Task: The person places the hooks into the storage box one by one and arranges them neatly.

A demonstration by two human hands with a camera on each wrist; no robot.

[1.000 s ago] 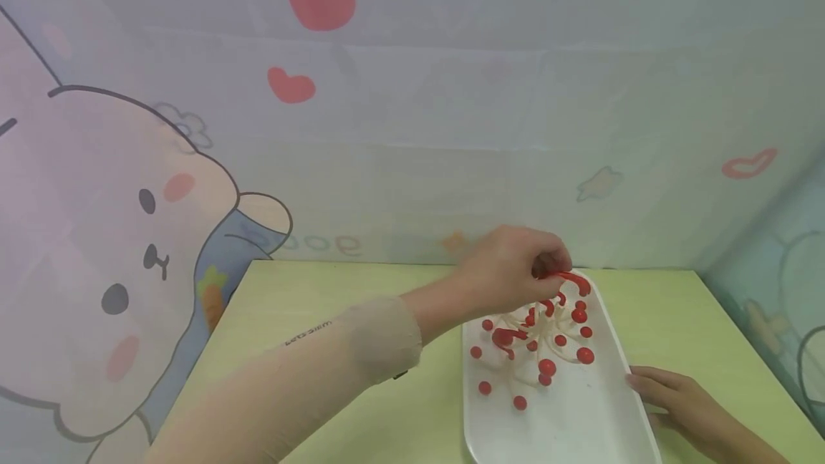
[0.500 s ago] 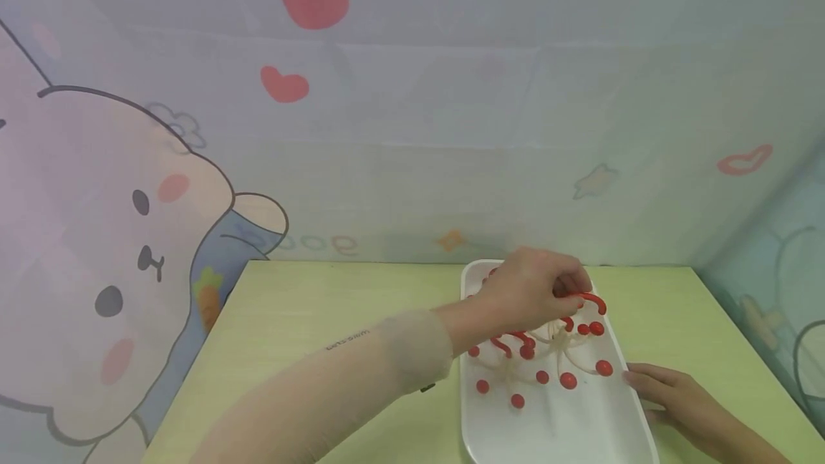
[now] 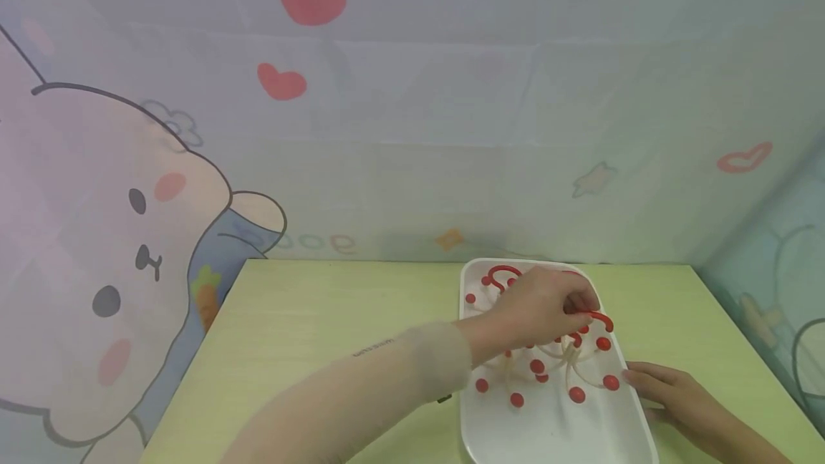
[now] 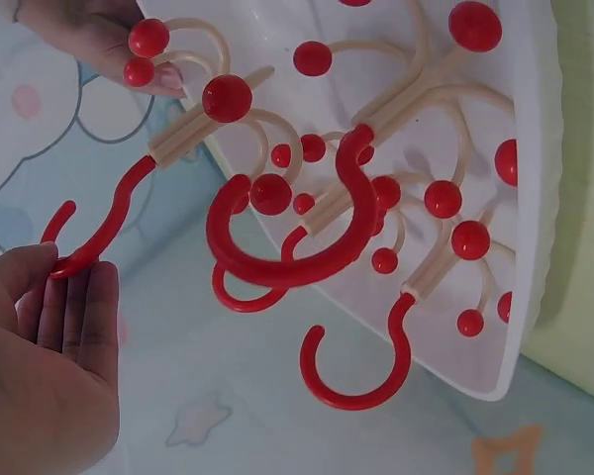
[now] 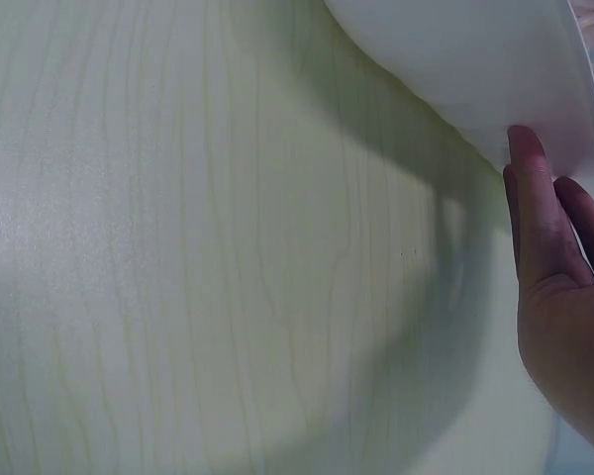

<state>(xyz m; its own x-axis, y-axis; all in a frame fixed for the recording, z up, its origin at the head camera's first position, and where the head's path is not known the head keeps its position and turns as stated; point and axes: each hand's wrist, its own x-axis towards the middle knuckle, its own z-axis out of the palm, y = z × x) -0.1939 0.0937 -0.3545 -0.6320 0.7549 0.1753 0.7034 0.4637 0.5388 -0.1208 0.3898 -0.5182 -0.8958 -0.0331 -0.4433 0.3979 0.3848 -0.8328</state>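
My left hand [image 3: 541, 306] pinches the red hooked handle of a scalp massager [image 4: 109, 223], its fingers meeting the thumb around the hook. That massager has cream-coloured prongs with red ball tips and hangs over the right side of a white tray [image 3: 580, 435]. Several more massagers of this kind lie in the tray, one with its large red hook [image 4: 287, 269] reaching past the edge in the left wrist view. At the tray's right side is my right hand [image 3: 677, 399], with straight fingers [image 5: 540, 218] against the outer wall.
The tray lies on a pale green wood-grain table [image 3: 335, 321]. Behind the table hangs a cloth [image 3: 419, 106] with printed hearts and a cartoon animal. A further red hook [image 3: 503, 272] shows at the tray's back left.
My left hand has moved right and toward the front with the pinched massager, uncovering the tray's back left. My right hand stays at the tray's right side.
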